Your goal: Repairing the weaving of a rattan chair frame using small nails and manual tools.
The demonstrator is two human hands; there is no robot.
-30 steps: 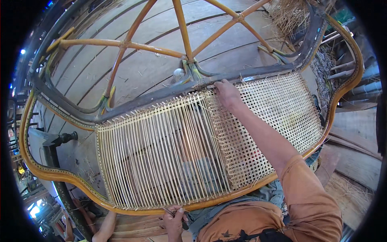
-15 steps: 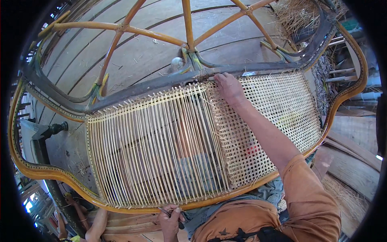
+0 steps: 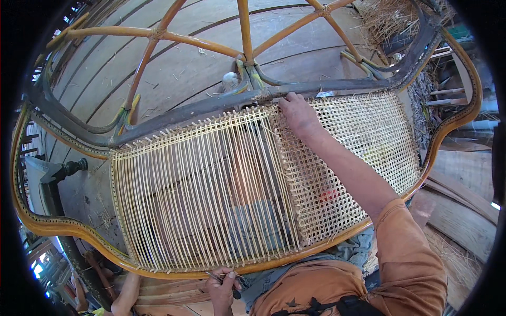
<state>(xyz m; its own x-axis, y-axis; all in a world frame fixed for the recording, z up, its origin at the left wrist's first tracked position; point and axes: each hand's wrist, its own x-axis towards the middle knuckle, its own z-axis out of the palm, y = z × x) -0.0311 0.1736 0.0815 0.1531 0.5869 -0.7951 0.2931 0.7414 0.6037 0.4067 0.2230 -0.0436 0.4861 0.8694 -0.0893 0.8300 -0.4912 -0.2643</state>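
A curved rattan furniture frame lies across my lap, its panel part caned. Finished open-weave cane mesh fills the right part; parallel cane strands run from near to far edge on the left. Between them runs a vertical bar wrapped in cane. My right hand reaches to the far end of that bar, fingers closed at the edge; whatever they grip is hidden. Just below the front rail, my left hand is closed around a slim pointed metal tool with a dark handle.
Rattan struts rise from the far rail over a plank floor. Cane scraps are heaped at the far right. A dark post with a knob stands at the left. Another person's bare limb shows at lower left.
My right hand has shifted very slightly left and farther along the far edge. My left hand keeps its place with the tool still in it.
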